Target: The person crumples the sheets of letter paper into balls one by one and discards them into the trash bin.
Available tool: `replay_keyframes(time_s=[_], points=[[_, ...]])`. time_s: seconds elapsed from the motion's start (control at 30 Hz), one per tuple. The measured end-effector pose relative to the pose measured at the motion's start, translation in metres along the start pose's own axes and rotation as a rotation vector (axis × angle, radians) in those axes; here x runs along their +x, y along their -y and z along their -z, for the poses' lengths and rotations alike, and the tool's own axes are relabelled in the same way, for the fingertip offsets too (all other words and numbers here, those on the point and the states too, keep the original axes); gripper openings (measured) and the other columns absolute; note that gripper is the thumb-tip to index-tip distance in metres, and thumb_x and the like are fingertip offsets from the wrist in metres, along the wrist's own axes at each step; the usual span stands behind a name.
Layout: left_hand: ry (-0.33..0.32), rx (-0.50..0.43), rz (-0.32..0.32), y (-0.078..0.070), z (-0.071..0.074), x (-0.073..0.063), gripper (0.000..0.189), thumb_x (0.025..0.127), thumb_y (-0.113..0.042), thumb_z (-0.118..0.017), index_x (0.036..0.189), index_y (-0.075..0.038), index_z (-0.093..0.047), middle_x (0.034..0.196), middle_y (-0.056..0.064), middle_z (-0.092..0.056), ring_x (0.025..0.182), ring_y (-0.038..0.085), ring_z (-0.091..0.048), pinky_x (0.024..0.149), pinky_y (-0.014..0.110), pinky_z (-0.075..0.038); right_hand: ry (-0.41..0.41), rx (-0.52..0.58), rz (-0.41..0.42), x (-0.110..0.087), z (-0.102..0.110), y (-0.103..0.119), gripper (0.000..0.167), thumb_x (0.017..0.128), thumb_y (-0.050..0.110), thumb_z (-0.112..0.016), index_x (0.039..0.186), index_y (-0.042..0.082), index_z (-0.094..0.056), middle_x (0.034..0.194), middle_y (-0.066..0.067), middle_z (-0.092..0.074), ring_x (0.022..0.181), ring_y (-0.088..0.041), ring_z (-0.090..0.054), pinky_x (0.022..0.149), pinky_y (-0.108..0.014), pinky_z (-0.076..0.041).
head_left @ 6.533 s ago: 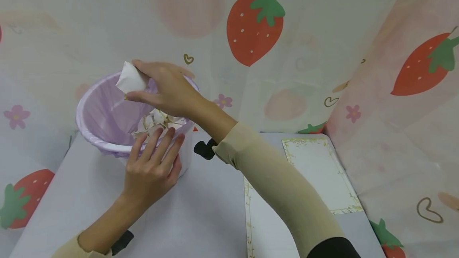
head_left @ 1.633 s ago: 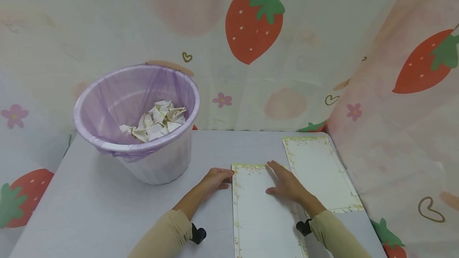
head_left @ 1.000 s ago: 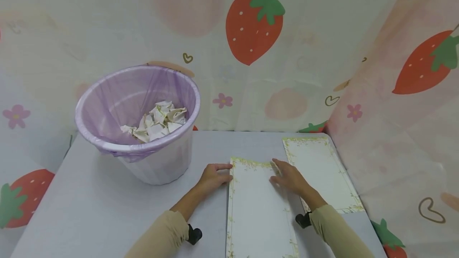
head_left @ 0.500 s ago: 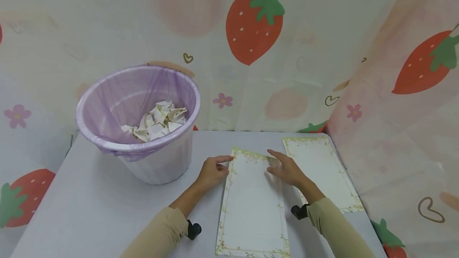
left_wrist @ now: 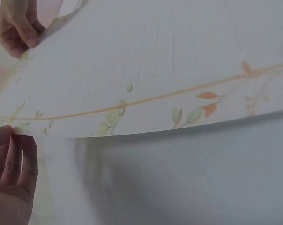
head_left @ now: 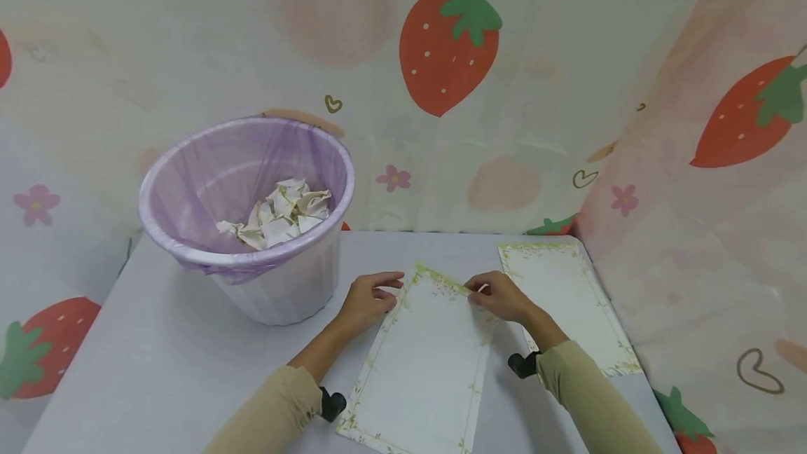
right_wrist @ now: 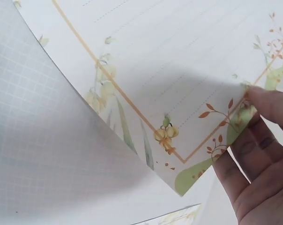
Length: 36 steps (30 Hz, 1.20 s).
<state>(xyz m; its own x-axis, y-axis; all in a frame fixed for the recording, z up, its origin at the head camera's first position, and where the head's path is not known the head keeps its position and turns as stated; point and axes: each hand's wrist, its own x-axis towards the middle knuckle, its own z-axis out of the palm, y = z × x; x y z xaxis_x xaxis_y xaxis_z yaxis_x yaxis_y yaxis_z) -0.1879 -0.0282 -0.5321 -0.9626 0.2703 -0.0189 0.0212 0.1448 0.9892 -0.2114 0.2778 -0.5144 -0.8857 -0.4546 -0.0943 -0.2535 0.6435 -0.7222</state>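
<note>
Both hands hold a sheet of lined letter paper (head_left: pixel 422 363) with a printed yellow-green floral border, raised off the table and slanted. My left hand (head_left: pixel 366 303) pinches its left edge near the top; in the left wrist view the thumb lies on the sheet and the bent fingers (left_wrist: pixel 26 164) sit at and below the edge. My right hand (head_left: pixel 504 298) pinches the top edge near the right corner; in the right wrist view the thumb (right_wrist: pixel 272 105) is on top and the fingers are underneath. The sheet's lower end tilts toward the left forearm.
A white bin (head_left: pixel 284 293) with a purple liner stands at the left, holding several crumpled papers (head_left: pixel 280 216). Another floral-bordered sheet (head_left: pixel 570 307) lies flat on the white table (head_left: pixel 189 384) at the right. A strawberry-print cloth (head_left: pixel 536 90) hangs behind.
Earlier the right hand held a white folded piece over the bin; now it is at the letter paper. Lately the sheet has risen, its lower end swinging left, and the right fingers have closed on it.
</note>
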Motion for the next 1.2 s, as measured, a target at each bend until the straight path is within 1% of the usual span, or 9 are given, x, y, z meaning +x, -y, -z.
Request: replay_keyframes(time_s=[0.13,0.27,0.4,0.6,0.73,0.87,1.03,1.13,1.2], points=[[0.034,-0.051,0.049,0.005,0.006,-0.003,0.049,0.085,0.012,-0.064,0.133,0.001,-0.06,0.116,0.021,-0.068,0.083,0.026,-0.069,0.07,0.032,-0.059,-0.003,0.014,-0.004,-0.002,0.002,0.003,0.015,0.094,0.001,-0.062,0.104,-0.001,-0.074,0.104,-0.015,-0.071,0.094,-0.025,-0.067,0.077,-0.033,-0.056],[0.073,-0.031,0.104,0.009,0.012,-0.006,0.043,0.087,0.006,-0.068,0.129,0.005,-0.062,0.113,0.019,-0.069,0.088,0.024,-0.07,0.071,0.034,-0.059,-0.019,0.0,-0.024,-0.003,0.006,0.005,0.017,0.095,0.002,-0.063,0.107,-0.001,-0.074,0.108,-0.015,-0.071,0.101,-0.029,-0.067,0.081,-0.038,-0.057],[0.099,0.02,0.17,0.013,0.018,-0.01,0.036,0.089,0.002,-0.068,0.125,0.001,-0.066,0.111,0.014,-0.069,0.085,0.02,-0.069,0.066,0.033,-0.057,-0.065,-0.007,-0.035,-0.003,0.012,0.006,0.017,0.095,0.003,-0.063,0.108,0.0,-0.074,0.109,-0.015,-0.071,0.106,-0.032,-0.064,0.086,-0.044,-0.055],[0.127,0.082,0.222,0.019,0.028,-0.017,0.032,0.09,0.002,-0.067,0.122,-0.001,-0.069,0.107,0.012,-0.067,0.073,0.017,-0.064,0.054,0.032,-0.054,-0.11,0.016,-0.048,-0.005,0.021,0.008,0.019,0.095,0.001,-0.063,0.111,-0.003,-0.072,0.115,-0.02,-0.069,0.114,-0.039,-0.061,0.093,-0.052,-0.051],[0.157,0.067,0.256,0.019,0.033,-0.019,0.035,0.091,-0.001,-0.069,0.126,-0.002,-0.067,0.108,0.011,-0.065,0.071,0.016,-0.061,0.052,0.029,-0.051,-0.094,0.058,-0.076,-0.007,0.024,0.008,0.022,0.096,0.003,-0.062,0.115,-0.002,-0.071,0.121,-0.02,-0.067,0.119,-0.039,-0.058,0.096,-0.052,-0.049],[0.209,0.055,0.287,0.018,0.038,-0.024,0.039,0.092,-0.004,-0.068,0.13,0.001,-0.063,0.103,0.009,-0.07,0.073,0.015,-0.064,0.052,0.026,-0.049,-0.082,0.093,-0.089,-0.008,0.027,0.011,0.022,0.096,0.005,-0.062,0.116,0.0,-0.071,0.123,-0.017,-0.067,0.121,-0.037,-0.057,0.099,-0.053,-0.047],[0.275,0.003,0.331,0.019,0.042,-0.029,0.042,0.094,-0.003,-0.064,0.135,0.005,-0.057,0.098,0.009,-0.073,0.073,0.016,-0.067,0.051,0.027,-0.053,-0.08,0.118,-0.07,-0.011,0.033,0.016,0.023,0.096,0.003,-0.063,0.117,-0.001,-0.071,0.122,-0.017,-0.067,0.12,-0.035,-0.057,0.098,-0.05,-0.047],[0.258,-0.033,0.328,0.02,0.042,-0.029,0.042,0.094,-0.002,-0.064,0.135,0.006,-0.056,0.099,0.01,-0.072,0.073,0.016,-0.067,0.053,0.028,-0.055,-0.045,0.149,-0.072,-0.013,0.038,0.018,0.027,0.098,0.007,-0.061,0.123,0.0,-0.068,0.127,-0.018,-0.065,0.122,-0.034,-0.056,0.099,-0.048,-0.047],[0.225,-0.057,0.325,0.02,0.041,-0.028,0.041,0.094,0.0,-0.063,0.134,0.006,-0.057,0.099,0.012,-0.072,0.073,0.015,-0.067,0.054,0.028,-0.055,-0.006,0.179,-0.081,-0.015,0.042,0.019,0.031,0.1,0.012,-0.06,0.129,0.001,-0.065,0.132,-0.017,-0.061,0.124,-0.034,-0.054,0.1,-0.047,-0.046]])
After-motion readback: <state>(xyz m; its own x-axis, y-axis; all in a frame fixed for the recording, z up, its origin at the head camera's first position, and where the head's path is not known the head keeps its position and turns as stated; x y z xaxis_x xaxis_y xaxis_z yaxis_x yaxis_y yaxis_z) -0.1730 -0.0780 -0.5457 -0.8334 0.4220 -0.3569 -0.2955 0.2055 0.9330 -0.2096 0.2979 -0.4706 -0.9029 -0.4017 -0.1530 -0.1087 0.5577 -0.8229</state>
